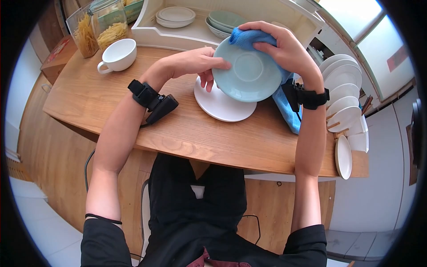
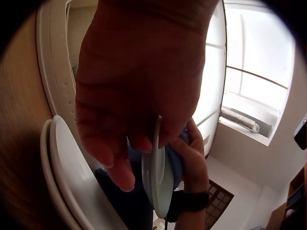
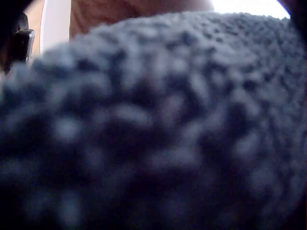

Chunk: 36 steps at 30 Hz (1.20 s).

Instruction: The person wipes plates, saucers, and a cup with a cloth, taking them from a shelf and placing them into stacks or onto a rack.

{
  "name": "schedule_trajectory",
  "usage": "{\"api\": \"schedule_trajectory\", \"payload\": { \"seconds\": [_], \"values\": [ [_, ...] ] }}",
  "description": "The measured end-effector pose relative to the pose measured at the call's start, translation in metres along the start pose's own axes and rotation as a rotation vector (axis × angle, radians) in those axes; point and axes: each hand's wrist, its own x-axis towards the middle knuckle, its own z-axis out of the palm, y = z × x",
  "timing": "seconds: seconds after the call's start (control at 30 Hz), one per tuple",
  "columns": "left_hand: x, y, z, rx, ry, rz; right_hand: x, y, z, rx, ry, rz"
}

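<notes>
Head view takes in the wooden table (image 1: 178, 140) across my front, the largest thing before me. At its far side stands a white shelf unit (image 1: 182, 40), with stacked white dishes (image 1: 176, 15) and pale green bowls (image 1: 227, 18) in it. White plates (image 1: 343, 76) stand in a row along the right end. Beyond my left arm are clear containers of pasta (image 1: 84, 41). A white plate stack (image 1: 223, 109) lies flat on the table, and just above it I hold a pale blue plate (image 1: 249, 76), tilted toward me. My blue cloth (image 1: 254, 39) folds over its upper rim and hangs down on the right; it fills the right wrist view, blurred. My right hand (image 1: 284, 48) grips the cloth against the rim. My left hand (image 1: 195, 63) pinches the plate's left edge, thumb on the face. Smaller still, a white cup (image 1: 119, 56) sits near the containers.
</notes>
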Motion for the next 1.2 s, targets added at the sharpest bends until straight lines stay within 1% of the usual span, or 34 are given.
{"api": "schedule_trajectory", "payload": {
  "seconds": [0.13,0.2,0.23,0.3,0.43,0.5,0.57,0.63,0.7,0.73,0.77,0.8,0.83,0.87,0.93,0.97,1.0,1.03,1.07,1.1,1.13,1.17,1.2],
  "values": [
    [-0.002,0.006,0.005,0.025,0.029,-0.005,0.001,-0.004,0.001,0.000,-0.014,-0.004],
    [-0.001,0.004,0.008,0.052,0.134,0.101,0.002,-0.006,0.001,-0.007,-0.012,-0.012],
    [0.000,0.003,0.007,0.052,0.134,0.101,0.002,-0.008,0.001,-0.013,-0.009,-0.020],
    [0.000,0.005,0.006,0.086,0.185,0.190,0.002,-0.011,0.001,-0.008,-0.003,-0.023],
    [-0.005,0.013,0.005,0.010,0.223,0.208,0.003,-0.014,-0.003,0.051,-0.005,-0.002],
    [-0.001,0.011,0.001,0.030,0.298,0.273,0.003,-0.012,-0.004,0.033,0.011,-0.001],
    [-0.001,0.010,0.001,0.013,0.327,0.305,0.004,-0.010,-0.004,0.017,0.026,0.001],
    [-0.001,0.009,0.000,-0.004,0.355,0.337,0.004,-0.006,-0.002,0.050,0.158,-0.047],
    [0.000,0.009,-0.002,-0.059,0.428,0.387,0.003,-0.005,-0.005,0.049,0.161,-0.023],
    [0.000,0.009,-0.002,-0.058,0.426,0.387,0.003,-0.007,-0.006,0.046,0.165,0.002],
    [0.000,0.009,-0.002,-0.074,0.486,0.404,0.002,-0.008,-0.008,0.046,0.167,0.004],
    [0.000,0.010,-0.001,-0.090,0.546,0.421,0.004,-0.020,-0.008,0.048,0.204,0.014],
    [0.000,0.011,-0.001,-0.090,0.543,0.421,0.005,-0.027,-0.008,0.050,0.240,0.025],
    [-0.001,0.012,-0.001,-0.138,0.564,0.445,0.006,-0.027,-0.006,0.050,0.241,0.028],
    [-0.001,0.011,-0.002,-0.186,0.584,0.468,0.007,-0.024,-0.003,-0.010,0.313,0.127],
    [0.000,0.011,-0.002,-0.210,0.642,0.492,0.008,-0.021,0.000,-0.009,0.314,0.128],
    [0.001,0.010,-0.003,-0.234,0.701,0.516,0.009,-0.018,0.003,0.094,0.317,0.151],
    [0.002,0.009,-0.004,-0.233,0.699,0.515,0.009,-0.016,0.004,0.199,0.318,0.174],
    [0.004,0.008,-0.005,-0.260,0.664,0.505,0.008,-0.014,0.003,0.200,0.321,0.175],
    [0.003,0.009,-0.005,-0.286,0.628,0.495,0.006,-0.014,-0.001,0.104,0.305,0.164],
    [0.002,0.009,-0.005,-0.283,0.627,0.493,0.004,-0.012,-0.004,0.010,0.288,0.153],
    [0.001,0.009,-0.004,-0.222,0.522,0.429,0.000,-0.003,-0.009,0.013,0.289,0.152],
    [-0.001,0.009,-0.003,-0.162,0.420,0.364,-0.001,0.000,-0.013,0.011,0.231,0.141]
  ]
}}
